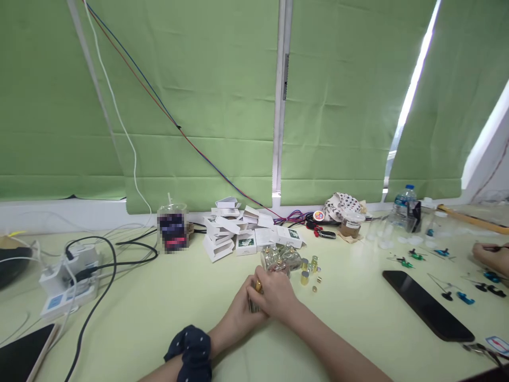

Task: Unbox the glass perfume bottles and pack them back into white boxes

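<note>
Both of my hands meet over the table (318,323), near the middle of the view. My left hand (242,303) is wrapped round a small glass bottle (253,306), and a dark dotted scrunchie (191,350) circles that wrist. From the right, my right hand (275,293) closes its fingers on the gold cap (258,286) at the bottle's top. Just behind the hands lie several clear glass bottles (290,257). Gold caps (304,277) and smaller gold pieces (314,289) are scattered to their right.
White boxes (246,242) are piled behind the bottles. On the left are a power strip (59,302), cables and a drink cup (172,228). A black phone (427,305), blue and green small parts (465,297) and another person's hand (491,258) are at the right.
</note>
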Action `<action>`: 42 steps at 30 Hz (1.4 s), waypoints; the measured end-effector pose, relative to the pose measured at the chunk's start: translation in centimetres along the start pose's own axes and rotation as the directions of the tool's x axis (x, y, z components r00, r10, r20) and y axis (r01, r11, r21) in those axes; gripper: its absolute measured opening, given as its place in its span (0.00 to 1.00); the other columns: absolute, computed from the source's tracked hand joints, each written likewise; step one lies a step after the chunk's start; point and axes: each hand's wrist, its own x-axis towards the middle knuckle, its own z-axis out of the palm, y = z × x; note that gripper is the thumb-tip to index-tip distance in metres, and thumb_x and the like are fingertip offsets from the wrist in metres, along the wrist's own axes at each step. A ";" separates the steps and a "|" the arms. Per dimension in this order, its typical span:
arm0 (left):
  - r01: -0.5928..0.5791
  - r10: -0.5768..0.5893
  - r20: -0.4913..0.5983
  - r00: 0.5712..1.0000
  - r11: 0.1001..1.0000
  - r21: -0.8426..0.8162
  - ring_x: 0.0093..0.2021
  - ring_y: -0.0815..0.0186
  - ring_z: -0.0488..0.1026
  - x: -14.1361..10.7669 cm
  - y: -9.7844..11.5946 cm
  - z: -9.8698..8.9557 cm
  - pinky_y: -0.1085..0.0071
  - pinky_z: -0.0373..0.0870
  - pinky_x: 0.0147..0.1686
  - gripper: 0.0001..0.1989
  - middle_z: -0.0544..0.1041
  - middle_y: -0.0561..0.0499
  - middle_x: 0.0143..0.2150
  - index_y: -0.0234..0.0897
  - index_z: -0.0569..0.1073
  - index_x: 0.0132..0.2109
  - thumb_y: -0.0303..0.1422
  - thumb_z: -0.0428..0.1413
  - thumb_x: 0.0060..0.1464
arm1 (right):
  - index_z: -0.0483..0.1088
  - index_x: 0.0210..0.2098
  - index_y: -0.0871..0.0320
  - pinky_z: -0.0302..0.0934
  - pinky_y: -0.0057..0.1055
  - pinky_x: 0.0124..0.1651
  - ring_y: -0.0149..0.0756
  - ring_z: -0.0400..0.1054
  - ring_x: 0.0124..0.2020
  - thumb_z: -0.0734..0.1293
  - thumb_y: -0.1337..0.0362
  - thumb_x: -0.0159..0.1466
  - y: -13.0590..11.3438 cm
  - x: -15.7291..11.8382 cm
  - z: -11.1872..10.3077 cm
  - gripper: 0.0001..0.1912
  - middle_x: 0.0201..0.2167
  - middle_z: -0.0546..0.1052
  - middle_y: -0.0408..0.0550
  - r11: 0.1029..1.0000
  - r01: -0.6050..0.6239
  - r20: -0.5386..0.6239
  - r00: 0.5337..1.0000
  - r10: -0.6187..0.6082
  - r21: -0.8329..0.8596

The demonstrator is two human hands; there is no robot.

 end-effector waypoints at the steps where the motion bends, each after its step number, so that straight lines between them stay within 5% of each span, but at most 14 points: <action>1: 0.000 0.000 0.000 1.000 1.000 -0.007 0.56 0.55 0.66 0.1 0.1 0.2 0.59 0.63 0.55 0.26 0.69 0.44 0.53 0.38 0.62 0.54 0.27 0.58 0.48 | 0.64 0.34 0.57 0.43 0.28 0.26 0.37 0.67 0.25 0.60 0.59 0.63 0.2 0.1 -0.2 0.08 0.24 0.75 0.47 1.000 0.011 0.007 1.000 -0.011 -0.017; 9: 0.014 -0.014 0.010 1.000 0.999 0.030 0.63 0.53 0.56 -0.9 0.1 0.0 0.53 0.50 0.63 0.32 0.66 0.45 0.59 0.40 0.60 0.61 0.21 0.51 0.48 | 0.66 0.33 0.59 0.49 0.28 0.29 0.36 0.68 0.29 0.59 0.67 0.64 0.8 0.0 -2.1 0.05 0.28 0.76 0.49 0.985 0.168 0.106 0.980 -0.171 0.038; 17: -0.049 0.062 -0.155 0.986 0.995 0.083 0.52 0.58 0.66 -0.9 0.4 0.3 0.61 0.63 0.55 0.20 0.72 0.48 0.49 0.40 0.71 0.50 0.24 0.51 0.49 | 0.64 0.34 0.60 0.58 0.30 0.36 0.38 0.68 0.36 0.59 0.71 0.64 0.4 -0.6 -4.3 0.04 0.37 0.72 0.50 0.967 0.183 0.192 0.957 -0.216 0.175; 24: -0.043 0.060 -0.166 0.984 0.993 0.105 0.49 0.58 0.69 -0.9 0.4 0.4 0.63 0.66 0.51 0.13 0.75 0.48 0.45 0.37 0.70 0.49 0.31 0.52 0.56 | 0.63 0.33 0.58 0.60 0.31 0.41 0.37 0.65 0.40 0.62 0.75 0.59 1.0 -0.9 -4.1 0.07 0.38 0.69 0.47 0.904 0.113 0.138 0.973 -0.185 0.411; 31: -0.027 0.035 -0.191 0.981 0.999 0.043 0.51 0.57 0.70 -0.7 0.9 0.5 0.62 0.66 0.52 0.15 0.75 0.46 0.49 0.38 0.70 0.51 0.35 0.53 0.57 | 0.69 0.31 0.57 0.61 0.32 0.42 0.35 0.68 0.35 0.64 0.72 0.58 1.6 -0.3 -2.5 0.05 0.32 0.72 0.44 0.774 0.038 -0.003 0.999 -0.047 0.633; 36: 0.012 0.021 -0.231 0.973 0.990 0.137 0.53 0.56 0.68 -0.6 -0.2 0.1 0.59 0.64 0.54 0.18 0.72 0.45 0.52 0.40 0.68 0.54 0.35 0.52 0.56 | 0.67 0.30 0.58 0.63 0.28 0.29 0.32 0.68 0.21 0.61 0.70 0.58 1.9 0.1 -1.7 0.04 0.21 0.70 0.40 0.519 -0.211 0.177 0.977 0.116 0.828; 38: 0.045 0.033 -0.305 0.952 0.969 0.243 0.54 0.55 0.66 -0.5 -0.9 -0.3 0.57 0.61 0.55 0.17 0.70 0.45 0.51 0.41 0.69 0.53 0.34 0.53 0.55 | 0.66 0.29 0.58 0.60 0.26 0.25 0.30 0.65 0.17 0.60 0.72 0.57 2.5 -0.2 -1.7 0.05 0.17 0.67 0.37 0.555 -0.290 0.261 0.956 0.134 0.780; 42: 0.162 0.000 -0.461 0.887 0.936 0.312 0.49 0.57 0.68 -0.3 -1.4 -0.9 0.55 0.63 0.54 0.20 0.63 0.46 0.47 0.41 0.67 0.54 0.34 0.53 0.54 | 0.65 0.30 0.58 0.54 0.24 0.24 0.29 0.63 0.20 0.61 0.76 0.52 4.5 -1.5 -1.7 0.08 0.22 0.68 0.40 0.798 -0.290 0.307 0.941 0.139 0.528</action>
